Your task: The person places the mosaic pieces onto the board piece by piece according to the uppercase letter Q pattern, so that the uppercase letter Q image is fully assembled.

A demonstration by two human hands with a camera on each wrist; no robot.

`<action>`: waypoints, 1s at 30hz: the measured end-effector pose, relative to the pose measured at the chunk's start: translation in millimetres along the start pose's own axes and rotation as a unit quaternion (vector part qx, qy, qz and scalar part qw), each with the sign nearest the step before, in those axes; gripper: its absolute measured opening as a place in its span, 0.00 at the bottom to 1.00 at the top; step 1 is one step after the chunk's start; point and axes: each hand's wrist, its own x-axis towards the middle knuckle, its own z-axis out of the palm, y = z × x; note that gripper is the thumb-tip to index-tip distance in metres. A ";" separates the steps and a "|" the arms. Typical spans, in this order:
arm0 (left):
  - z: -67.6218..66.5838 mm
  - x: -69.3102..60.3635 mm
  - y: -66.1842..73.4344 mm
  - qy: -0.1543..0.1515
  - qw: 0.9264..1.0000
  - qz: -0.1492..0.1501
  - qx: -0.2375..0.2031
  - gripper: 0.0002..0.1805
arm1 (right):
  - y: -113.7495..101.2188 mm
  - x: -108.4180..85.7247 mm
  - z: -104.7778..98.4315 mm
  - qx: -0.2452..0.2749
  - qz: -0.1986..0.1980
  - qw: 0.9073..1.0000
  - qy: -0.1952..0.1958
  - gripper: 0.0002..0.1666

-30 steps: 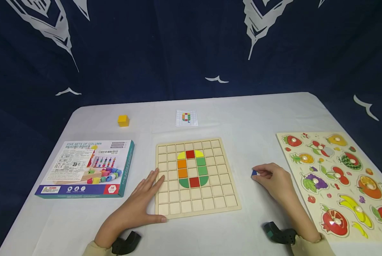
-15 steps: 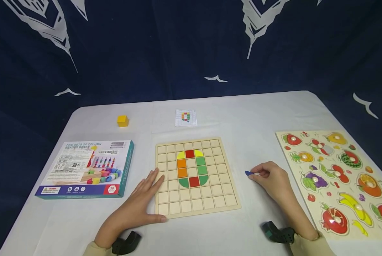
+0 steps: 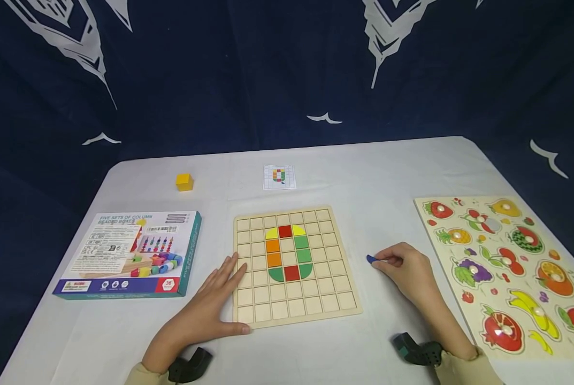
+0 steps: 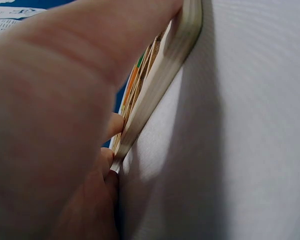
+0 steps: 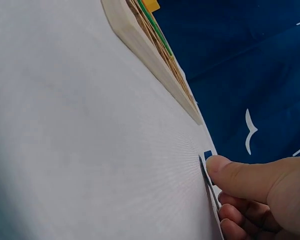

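Observation:
A wooden grid board (image 3: 287,299) lies mid-table, with red, yellow, orange and green tiles set in a ring in its cells. My left hand (image 3: 208,309), fingers spread, rests against the board's left edge; in the left wrist view its thumb and fingertips touch the wooden rim (image 4: 155,95). To the right of the board, my right hand (image 3: 409,272) pinches a small blue tile (image 3: 371,259) between thumb and fingers, close to the tablecloth. The right wrist view shows the blue tile (image 5: 208,155) mostly covered by the thumb.
Behind the board lies a small pattern card (image 3: 279,177). A yellow cube (image 3: 184,182) stands at the back left, above a flat bead-toy box (image 3: 128,254). On the right is a fruit puzzle board (image 3: 503,278). A dark curtain (image 3: 277,75) hangs behind the table.
The right hand has shifted slightly left, and the blue tile in its fingers has turned, so it now points leftward. The left hand has stayed still on the board's edge.

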 end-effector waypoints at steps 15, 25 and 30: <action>-0.1 0.6 -0.1 -0.002 1.000 -0.002 0.003 0.63 | -60.3 -12.8 28.3 0.122 -0.057 0.985 -0.107 0.09; -0.7 1.1 1.2 -0.006 1.000 -0.002 0.004 0.63 | -77.9 -21.9 50.6 0.088 -0.081 0.983 -0.140 0.11; -1.7 0.7 1.8 -0.008 1.000 -0.005 0.001 0.63 | -79.6 -23.0 54.3 0.066 -0.091 0.984 -0.140 0.11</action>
